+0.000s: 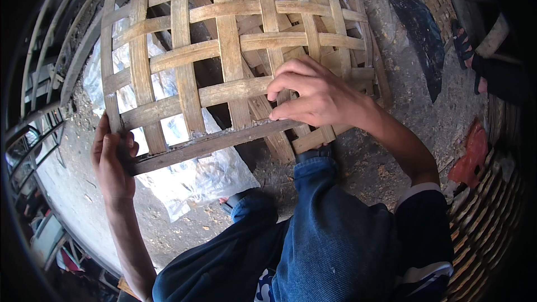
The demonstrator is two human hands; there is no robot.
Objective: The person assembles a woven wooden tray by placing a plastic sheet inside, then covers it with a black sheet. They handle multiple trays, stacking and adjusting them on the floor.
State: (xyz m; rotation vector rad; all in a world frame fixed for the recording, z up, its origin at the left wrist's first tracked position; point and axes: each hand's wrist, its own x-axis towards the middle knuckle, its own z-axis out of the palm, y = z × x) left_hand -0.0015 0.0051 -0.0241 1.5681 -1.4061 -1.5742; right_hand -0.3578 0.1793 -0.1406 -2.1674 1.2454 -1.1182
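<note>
A woven lattice panel of flat, tan bamboo-like strips is held up in front of me, its near side tilted toward my knees. A narrow dark wooden bar runs along that near edge. My left hand grips the panel's near left corner, thumb on top and fingers round the frame. Toward the right end of the bar, my right hand has its fingers curled and thumb bent at the strips; what sits between the fingertips is partly hidden. More woven strips show beneath the panel.
Crumpled clear plastic sheeting lies on the dusty floor below the panel. At right are a black sheet, a red plastic bag, slatted material and another person's foot. Metal bars stand at left.
</note>
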